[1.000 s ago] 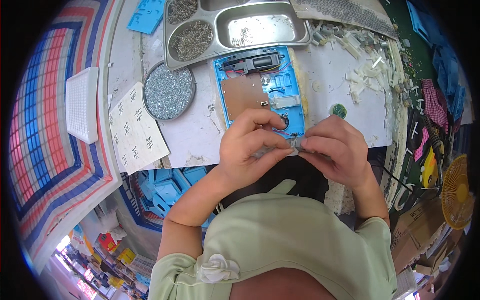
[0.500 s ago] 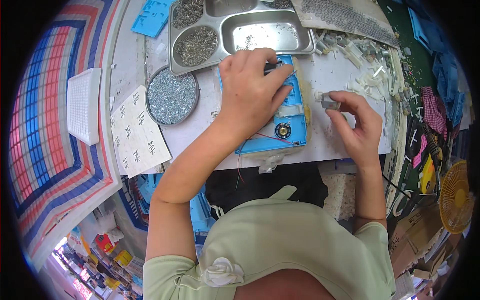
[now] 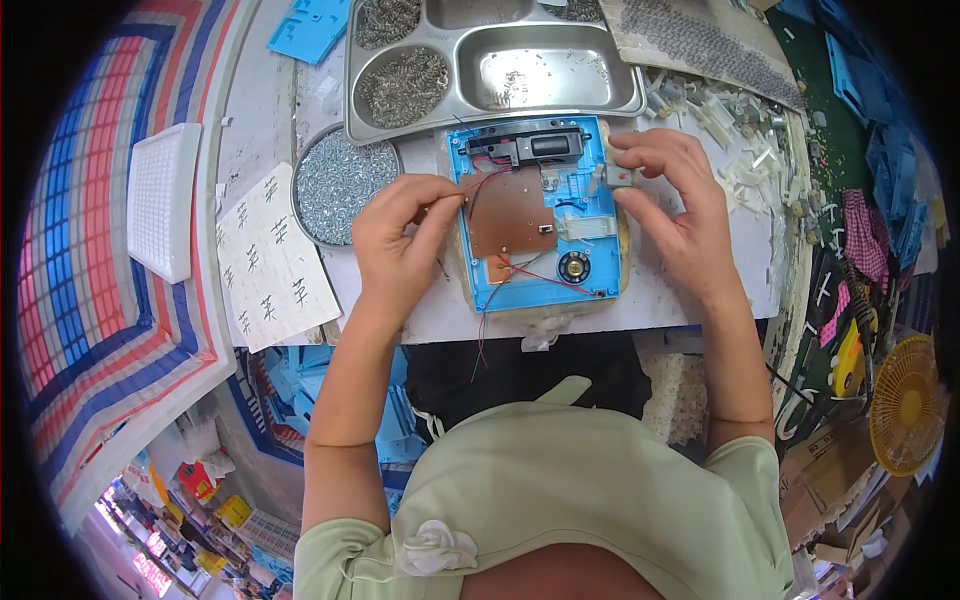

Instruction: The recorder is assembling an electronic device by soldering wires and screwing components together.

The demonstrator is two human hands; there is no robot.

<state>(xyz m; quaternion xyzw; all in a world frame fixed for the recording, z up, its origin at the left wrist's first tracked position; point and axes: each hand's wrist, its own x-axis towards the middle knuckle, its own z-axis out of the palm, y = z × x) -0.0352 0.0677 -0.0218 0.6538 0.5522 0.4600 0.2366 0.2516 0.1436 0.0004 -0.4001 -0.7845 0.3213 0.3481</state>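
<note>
A blue plastic housing (image 3: 530,296) lies open on the table before me. Fitted inside it are a brown circuit board (image 3: 510,215), a black module (image 3: 548,147) along the far edge, a small round speaker (image 3: 574,266) and a white plastic part (image 3: 587,227). At the housing's left edge, my left hand (image 3: 405,235) pinches with thumb and forefinger beside a thin red wire; what lies between the fingertips is too small to make out. My right hand (image 3: 685,205) grips a small grey-and-white motor (image 3: 618,177) over the housing's right edge.
Behind the housing stands a metal compartment tray (image 3: 450,122) with springs. A round dish (image 3: 345,195) of small metal pieces and a sheet with handwriting (image 3: 275,262) lie left. White plastic parts (image 3: 745,185) are heaped at right, near a board of small grey pieces (image 3: 700,45).
My left hand has moved left off the housing's far part to its left edge, uncovering the circuit board and black module. My right hand has brought the motor left to the housing's edge.
</note>
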